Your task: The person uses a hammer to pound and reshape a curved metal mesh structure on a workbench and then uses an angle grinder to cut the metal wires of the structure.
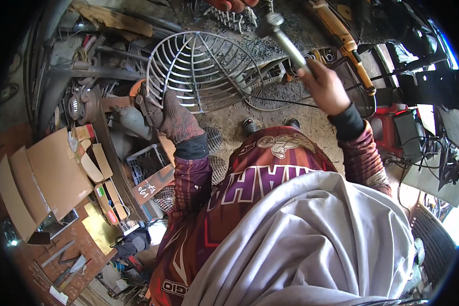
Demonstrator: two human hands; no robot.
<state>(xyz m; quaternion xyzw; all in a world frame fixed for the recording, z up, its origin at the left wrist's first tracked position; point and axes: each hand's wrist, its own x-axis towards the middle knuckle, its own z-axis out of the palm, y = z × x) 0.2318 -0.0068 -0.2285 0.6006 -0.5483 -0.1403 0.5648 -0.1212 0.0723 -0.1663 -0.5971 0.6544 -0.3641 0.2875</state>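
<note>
A domed frame of bent metal rods (196, 71), like half of a wire basket, stands ahead of me. My left hand (179, 122), in a dark reddish knit glove, is closed on the lower left part of its rim. Beside that hand, a dark metal block (152, 108) touches the frame's edge. My bare right hand (327, 87) grips a hammer (290, 47) by its metal handle. The hammer is raised to the right of the frame, its head pointing away from me and apart from the rods.
A yellow power tool (344, 43) lies at the far right. Red-orange gloves or gloved fingers (232, 5) and short metal rods (237, 19) show at the top edge. Cardboard boxes (51, 173) fill the left. A red machine (385, 130) with cables stands right.
</note>
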